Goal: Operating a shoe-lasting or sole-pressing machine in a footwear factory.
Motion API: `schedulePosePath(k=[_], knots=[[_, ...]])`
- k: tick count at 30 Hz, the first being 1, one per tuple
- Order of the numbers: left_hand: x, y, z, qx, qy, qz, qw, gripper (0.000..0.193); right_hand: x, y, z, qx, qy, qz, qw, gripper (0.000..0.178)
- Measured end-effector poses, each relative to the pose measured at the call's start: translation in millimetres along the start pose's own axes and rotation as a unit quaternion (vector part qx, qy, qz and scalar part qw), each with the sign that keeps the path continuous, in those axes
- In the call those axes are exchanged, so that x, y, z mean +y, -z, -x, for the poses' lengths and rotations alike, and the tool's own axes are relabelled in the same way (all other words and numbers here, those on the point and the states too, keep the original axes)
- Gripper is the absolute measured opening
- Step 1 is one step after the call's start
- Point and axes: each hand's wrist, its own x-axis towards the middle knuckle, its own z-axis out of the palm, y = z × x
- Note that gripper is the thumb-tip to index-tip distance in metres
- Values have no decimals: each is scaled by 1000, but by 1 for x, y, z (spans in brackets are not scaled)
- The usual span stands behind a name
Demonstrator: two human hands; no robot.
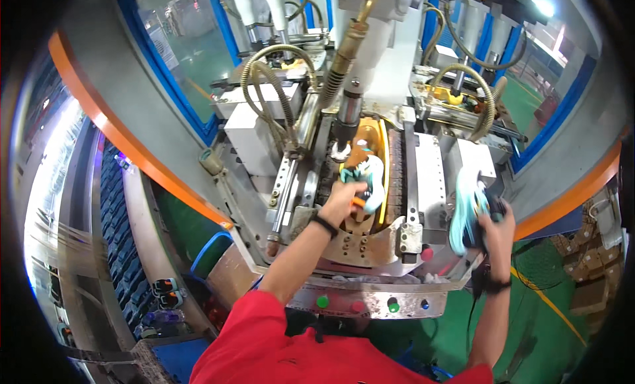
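Observation:
My left hand (339,201) is closed on a sports shoe (375,179) with a pale teal and white sole and a dark upper with orange. That shoe is over the front of the machine's mould station (390,156), just below a vertical metal press rod (350,109). Off to the right, my right hand (499,229) grips a second sports shoe (464,209). Its white-to-teal sole faces left, and its dark upper is against my fingers. This second shoe is in the air beside the machine's right front edge, slightly blurred.
Ribbed hoses (281,60) and a metal slide rail (284,192) flank the station on the left. Along the machine's front runs a panel (344,303) with coloured buttons. More shoes (167,293) sit by a conveyor at left. Cardboard boxes (592,268) are stacked at far right.

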Motion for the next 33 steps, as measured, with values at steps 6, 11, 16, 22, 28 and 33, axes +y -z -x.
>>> schedulePosePath(k=[6,11,16,22,28,33], knots=[[-1,67,214,-73,16,1,997,40,-31,-172,-96,-317,-23,216,923,51],[-15,133,352,98,-58,26,993,55,6,-327,-61,-186,39,333,924,46],[-80,173,429,296,-173,135,930,41,30,-373,-35,-94,80,337,933,59],[-144,161,468,476,-177,203,837,27,-52,-292,116,-298,307,116,896,41],[-228,156,479,438,-134,315,831,26,80,-293,280,-459,468,115,746,10],[-299,151,532,501,-161,380,761,28,153,-320,303,-489,465,82,734,12]])
